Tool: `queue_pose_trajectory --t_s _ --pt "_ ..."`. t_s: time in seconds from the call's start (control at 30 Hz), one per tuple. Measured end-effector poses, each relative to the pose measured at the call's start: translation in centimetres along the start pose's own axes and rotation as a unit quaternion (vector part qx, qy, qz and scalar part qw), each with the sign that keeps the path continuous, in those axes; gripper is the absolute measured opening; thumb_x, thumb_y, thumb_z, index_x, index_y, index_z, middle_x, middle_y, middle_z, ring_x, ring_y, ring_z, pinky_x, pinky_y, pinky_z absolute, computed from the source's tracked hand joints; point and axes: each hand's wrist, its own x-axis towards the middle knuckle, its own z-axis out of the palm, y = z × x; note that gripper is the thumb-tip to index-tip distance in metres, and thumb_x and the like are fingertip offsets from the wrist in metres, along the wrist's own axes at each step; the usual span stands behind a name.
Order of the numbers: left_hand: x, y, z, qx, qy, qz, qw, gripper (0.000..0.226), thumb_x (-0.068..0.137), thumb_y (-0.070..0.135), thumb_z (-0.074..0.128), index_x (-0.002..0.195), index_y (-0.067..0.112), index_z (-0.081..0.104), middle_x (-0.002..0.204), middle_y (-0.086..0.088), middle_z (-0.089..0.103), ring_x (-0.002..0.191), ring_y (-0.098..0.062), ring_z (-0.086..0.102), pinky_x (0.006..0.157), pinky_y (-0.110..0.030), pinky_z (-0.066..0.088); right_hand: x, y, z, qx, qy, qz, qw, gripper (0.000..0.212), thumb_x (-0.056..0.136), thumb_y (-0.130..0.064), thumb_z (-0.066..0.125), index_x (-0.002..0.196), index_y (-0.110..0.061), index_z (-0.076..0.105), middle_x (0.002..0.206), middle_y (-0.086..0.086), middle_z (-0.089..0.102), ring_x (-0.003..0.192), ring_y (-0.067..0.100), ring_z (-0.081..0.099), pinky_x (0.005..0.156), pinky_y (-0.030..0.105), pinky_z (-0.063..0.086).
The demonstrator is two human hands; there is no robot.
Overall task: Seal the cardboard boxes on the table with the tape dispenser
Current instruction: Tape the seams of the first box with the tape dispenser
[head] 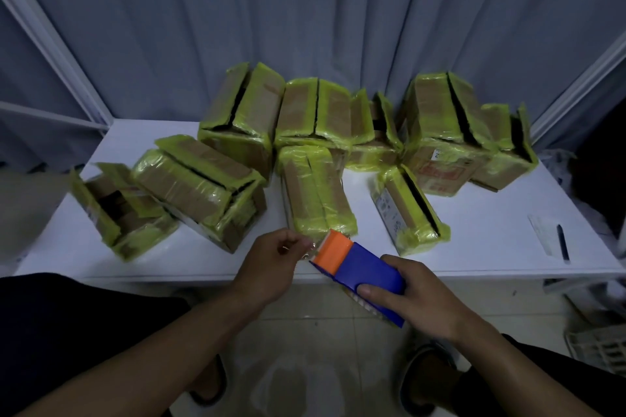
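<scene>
Several cardboard boxes edged with yellow-green tape lie on the white table (491, 240), their top flaps split open; one narrow box (315, 193) lies nearest the front middle, another (410, 210) to its right. My right hand (416, 298) grips a blue tape dispenser (369, 272) with an orange head, held over the table's front edge. My left hand (271, 264) pinches the clear tape end (310, 247) at the orange head, just below the narrow box.
A paper sheet with a dark pen (562, 240) lies at the table's right front. Grey curtains (305, 10) hang behind the boxes. Tiled floor and my sandalled feet show below. A pale crate (599, 345) sits on the floor at right.
</scene>
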Motion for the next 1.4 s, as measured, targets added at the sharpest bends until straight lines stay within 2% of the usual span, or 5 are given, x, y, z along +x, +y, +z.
queue_pose_trajectory --t_s 0.2,0.5,0.63,0.87,1.4 --pt "0.9 -0.2 -1.6 -0.032 0.038 -0.008 0.999 0.015 0.098 0.019 0.061 0.087 0.018 0.071 0.077 0.007 0.067 0.064 0.002 0.056 0.061 -0.018 0.043 0.4 -0.8 -0.3 -0.027 -0.007 -0.013 1.000 0.035 0.085 -0.054 0.077 0.091 -0.021 0.067 0.079 -0.003 0.071 0.070 0.015 0.069 0.064 0.026 0.051" --pt "1.4 -1.2 -2.9 -0.076 0.112 -0.018 0.991 0.014 0.097 0.022 0.063 0.084 0.024 0.068 0.079 0.008 0.066 0.070 -0.001 0.058 0.067 -0.023 0.046 1.0 -1.9 -2.7 -0.139 0.004 -0.017 0.990 0.059 0.073 -0.080 0.068 0.089 -0.024 0.067 0.078 -0.003 0.069 0.069 0.011 0.067 0.063 0.030 0.053" --pt "2.0 -1.6 -3.0 -0.066 0.107 -0.033 0.992 0.013 0.099 0.024 0.060 0.087 0.021 0.067 0.077 0.006 0.063 0.070 -0.006 0.056 0.067 -0.025 0.044 1.7 -3.0 -2.7 -0.177 0.005 -0.018 0.984 0.050 0.073 -0.077 0.068 0.086 -0.028 0.064 0.074 -0.012 0.066 0.067 0.004 0.064 0.057 0.017 0.046" --pt "2.2 -3.1 -1.8 -0.146 0.102 -0.083 0.980 0.017 0.100 0.026 0.056 0.092 0.017 0.067 0.084 0.000 0.062 0.072 -0.011 0.055 0.061 -0.027 0.042 3.2 -5.0 -2.5 -0.336 0.091 -0.040 0.937 0.057 0.074 -0.087 0.057 0.074 -0.030 0.058 0.066 -0.008 0.062 0.060 0.004 0.060 0.057 0.027 0.052" --pt "5.6 -7.2 0.4 -0.178 0.147 -0.151 0.961 0.008 0.096 0.025 0.061 0.089 0.022 0.064 0.082 -0.003 0.058 0.075 -0.018 0.053 0.068 -0.032 0.039 6.9 -8.1 -0.5 -0.486 0.077 0.001 0.871 0.060 0.074 -0.088 0.056 0.080 -0.028 0.053 0.072 -0.008 0.051 0.069 0.017 0.056 0.052 0.026 0.034"
